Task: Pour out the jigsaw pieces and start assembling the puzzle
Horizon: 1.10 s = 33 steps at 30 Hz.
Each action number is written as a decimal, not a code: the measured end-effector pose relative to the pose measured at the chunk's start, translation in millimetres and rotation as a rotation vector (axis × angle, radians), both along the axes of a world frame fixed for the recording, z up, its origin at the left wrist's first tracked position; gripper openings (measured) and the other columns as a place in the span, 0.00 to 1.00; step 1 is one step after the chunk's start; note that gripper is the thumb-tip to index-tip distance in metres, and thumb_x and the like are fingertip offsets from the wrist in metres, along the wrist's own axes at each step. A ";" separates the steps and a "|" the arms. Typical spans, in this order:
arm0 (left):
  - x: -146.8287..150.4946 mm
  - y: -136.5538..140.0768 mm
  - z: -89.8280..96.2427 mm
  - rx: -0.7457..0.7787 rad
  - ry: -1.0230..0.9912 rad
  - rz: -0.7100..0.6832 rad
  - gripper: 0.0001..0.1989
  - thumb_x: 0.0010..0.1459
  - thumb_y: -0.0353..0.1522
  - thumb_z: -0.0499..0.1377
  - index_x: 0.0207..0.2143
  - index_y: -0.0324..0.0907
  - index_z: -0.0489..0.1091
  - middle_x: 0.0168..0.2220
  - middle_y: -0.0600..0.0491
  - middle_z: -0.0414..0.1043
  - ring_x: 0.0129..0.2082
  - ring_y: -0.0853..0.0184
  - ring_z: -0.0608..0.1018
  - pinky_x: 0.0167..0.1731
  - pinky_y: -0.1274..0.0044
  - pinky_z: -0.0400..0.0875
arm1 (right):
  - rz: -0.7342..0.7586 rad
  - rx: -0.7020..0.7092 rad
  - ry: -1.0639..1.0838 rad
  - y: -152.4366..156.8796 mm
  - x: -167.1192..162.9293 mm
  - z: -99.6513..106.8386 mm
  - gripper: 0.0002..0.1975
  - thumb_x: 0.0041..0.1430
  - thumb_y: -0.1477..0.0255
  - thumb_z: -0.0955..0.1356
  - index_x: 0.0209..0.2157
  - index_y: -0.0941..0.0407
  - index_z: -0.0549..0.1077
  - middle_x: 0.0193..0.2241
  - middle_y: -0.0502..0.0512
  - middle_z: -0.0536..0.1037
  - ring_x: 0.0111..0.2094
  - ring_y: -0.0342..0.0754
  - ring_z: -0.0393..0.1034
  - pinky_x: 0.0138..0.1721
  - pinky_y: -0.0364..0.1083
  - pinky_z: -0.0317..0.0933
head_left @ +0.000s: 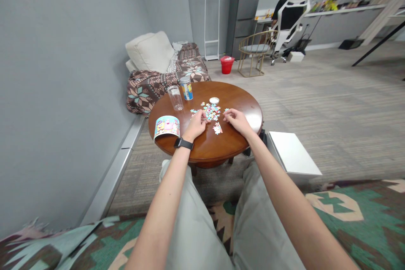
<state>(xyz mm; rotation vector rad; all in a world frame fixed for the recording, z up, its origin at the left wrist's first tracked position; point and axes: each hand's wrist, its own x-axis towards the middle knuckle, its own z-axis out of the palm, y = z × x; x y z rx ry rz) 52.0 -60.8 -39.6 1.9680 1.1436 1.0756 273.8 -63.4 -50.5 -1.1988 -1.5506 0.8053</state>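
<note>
Loose jigsaw puzzle pieces (212,110) lie in a colourful pile on the round wooden table (202,145). My left hand (198,123), a dark watch on its wrist, is closed at the pile's near left edge, with a small pale puzzle piece at its fingertips. On the right side of the pile, my right hand (236,120) has its fingers pinched on what looks like a puzzle piece, partly hidden by them. Between the hands and nearer to me lie a few joined puzzle pieces (217,128). A curved picture card (167,125) with cartoon figures stands left of my left hand.
A clear plastic cup (175,98), a printed canister (186,88) and a round white lid (214,100) stand farther back on the table. A white box (294,152) sits to the right. Beyond are a covered sofa (158,57), a red bin (227,64) and a seated person (284,6).
</note>
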 end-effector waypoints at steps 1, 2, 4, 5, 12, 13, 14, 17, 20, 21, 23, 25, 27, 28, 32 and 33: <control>0.0 -0.6 0.5 -0.016 -0.008 -0.011 0.11 0.57 0.19 0.52 0.35 0.43 0.59 0.33 0.54 0.70 0.35 0.67 0.80 0.38 0.75 0.74 | 0.004 0.018 0.005 0.5 0.0 -0.8 0.10 0.54 0.64 0.68 0.34 0.55 0.76 0.30 0.52 0.80 0.32 0.48 0.73 0.38 0.47 0.65; -0.1 -1.3 1.4 -0.023 -0.009 -0.017 0.11 0.57 0.18 0.50 0.34 0.44 0.59 0.34 0.54 0.70 0.35 0.67 0.80 0.37 0.75 0.74 | 0.007 0.037 0.003 1.1 0.2 -1.6 0.09 0.53 0.66 0.69 0.34 0.55 0.76 0.33 0.53 0.81 0.35 0.49 0.74 0.41 0.48 0.66; -0.4 -3.1 4.1 -0.001 0.015 0.003 0.11 0.56 0.18 0.50 0.33 0.43 0.59 0.36 0.52 0.71 0.37 0.66 0.80 0.37 0.74 0.74 | 0.005 0.061 -0.013 2.3 0.8 -2.8 0.08 0.52 0.67 0.69 0.32 0.55 0.77 0.35 0.54 0.82 0.37 0.50 0.75 0.44 0.49 0.66; -0.4 -3.9 5.8 0.020 0.035 0.022 0.11 0.57 0.19 0.51 0.33 0.43 0.59 0.36 0.52 0.71 0.38 0.66 0.80 0.39 0.74 0.74 | 0.000 0.061 -0.020 2.6 1.2 -3.2 0.07 0.51 0.67 0.69 0.32 0.55 0.77 0.35 0.54 0.82 0.37 0.50 0.75 0.45 0.50 0.67; 1.2 -6.7 12.9 0.056 0.106 0.021 0.09 0.56 0.24 0.60 0.39 0.42 0.67 0.38 0.51 0.77 0.40 0.66 0.80 0.43 0.73 0.73 | -0.004 0.013 0.060 2.0 1.7 -1.9 0.09 0.49 0.65 0.72 0.31 0.55 0.77 0.36 0.55 0.83 0.38 0.50 0.76 0.46 0.50 0.69; 1.4 -6.7 13.0 0.054 0.107 0.019 0.10 0.55 0.24 0.61 0.39 0.41 0.68 0.38 0.51 0.77 0.39 0.66 0.79 0.42 0.74 0.73 | 0.003 0.010 0.076 1.7 1.3 -1.8 0.08 0.50 0.66 0.72 0.31 0.55 0.77 0.37 0.55 0.83 0.39 0.51 0.77 0.48 0.51 0.69; 1.5 -6.6 13.0 0.057 0.108 0.021 0.09 0.55 0.24 0.62 0.39 0.41 0.68 0.37 0.51 0.77 0.38 0.67 0.79 0.41 0.74 0.73 | 0.011 0.004 0.092 1.5 0.9 -1.8 0.07 0.50 0.67 0.72 0.31 0.55 0.77 0.37 0.56 0.83 0.40 0.51 0.77 0.49 0.51 0.69; 1.0 -7.3 13.6 0.101 0.140 0.033 0.08 0.55 0.26 0.62 0.38 0.41 0.70 0.36 0.52 0.76 0.36 0.67 0.78 0.40 0.74 0.73 | 0.038 -0.030 0.130 1.2 -0.3 -2.3 0.05 0.52 0.69 0.72 0.32 0.55 0.77 0.37 0.56 0.83 0.41 0.51 0.78 0.51 0.52 0.70; 0.4 -8.6 15.7 0.156 0.196 0.031 0.03 0.58 0.28 0.62 0.36 0.41 0.72 0.36 0.51 0.77 0.38 0.66 0.77 0.44 0.73 0.71 | 0.057 -0.041 0.148 1.3 -0.8 -2.5 0.04 0.53 0.70 0.71 0.32 0.55 0.77 0.36 0.55 0.83 0.41 0.49 0.79 0.49 0.50 0.71; 0.4 -8.9 16.4 0.165 0.208 0.027 0.01 0.58 0.28 0.62 0.34 0.41 0.72 0.37 0.51 0.77 0.38 0.65 0.77 0.45 0.72 0.71 | 0.067 -0.044 0.156 1.4 -0.8 -2.5 0.05 0.54 0.70 0.71 0.32 0.55 0.76 0.36 0.56 0.84 0.40 0.49 0.79 0.47 0.49 0.72; 0.7 -9.0 17.2 0.161 0.215 0.022 0.01 0.59 0.28 0.61 0.33 0.41 0.72 0.37 0.51 0.77 0.39 0.65 0.77 0.46 0.72 0.70 | 0.086 -0.066 0.183 1.5 -0.7 -2.2 0.07 0.55 0.68 0.70 0.35 0.55 0.75 0.36 0.56 0.84 0.35 0.47 0.79 0.41 0.47 0.73; 1.4 -8.4 16.5 0.130 0.202 0.027 0.03 0.59 0.26 0.60 0.32 0.41 0.71 0.35 0.52 0.77 0.37 0.65 0.78 0.44 0.73 0.71 | 0.092 -0.086 0.205 1.4 -0.6 -2.0 0.09 0.55 0.66 0.70 0.38 0.55 0.73 0.36 0.56 0.84 0.29 0.45 0.78 0.34 0.45 0.72; 2.1 -7.3 14.7 0.088 0.171 0.039 0.05 0.58 0.23 0.59 0.32 0.41 0.69 0.33 0.53 0.76 0.35 0.67 0.78 0.42 0.74 0.71 | 0.087 -0.071 0.199 1.2 -0.5 -1.8 0.10 0.55 0.66 0.69 0.38 0.55 0.73 0.35 0.56 0.84 0.26 0.44 0.76 0.31 0.44 0.70; 2.4 -6.8 13.6 0.068 0.154 0.041 0.05 0.57 0.23 0.59 0.31 0.41 0.68 0.32 0.53 0.75 0.34 0.67 0.78 0.41 0.75 0.71 | 0.086 -0.051 0.186 1.0 -0.5 -1.8 0.09 0.56 0.66 0.69 0.37 0.55 0.73 0.35 0.56 0.84 0.26 0.44 0.76 0.31 0.44 0.70; 2.4 -6.3 11.3 0.040 0.116 0.043 0.06 0.56 0.25 0.60 0.32 0.42 0.65 0.31 0.55 0.73 0.32 0.69 0.77 0.36 0.77 0.71 | 0.062 -0.016 0.149 0.4 -0.9 -1.2 0.07 0.57 0.70 0.67 0.37 0.55 0.74 0.37 0.56 0.84 0.31 0.44 0.76 0.37 0.45 0.71; 2.1 -6.6 11.8 0.053 0.124 0.047 0.06 0.57 0.26 0.60 0.32 0.42 0.65 0.31 0.55 0.72 0.31 0.69 0.76 0.36 0.77 0.71 | 0.049 -0.021 0.141 0.5 -1.0 -1.1 0.07 0.57 0.71 0.66 0.37 0.55 0.74 0.36 0.55 0.84 0.31 0.44 0.76 0.38 0.45 0.71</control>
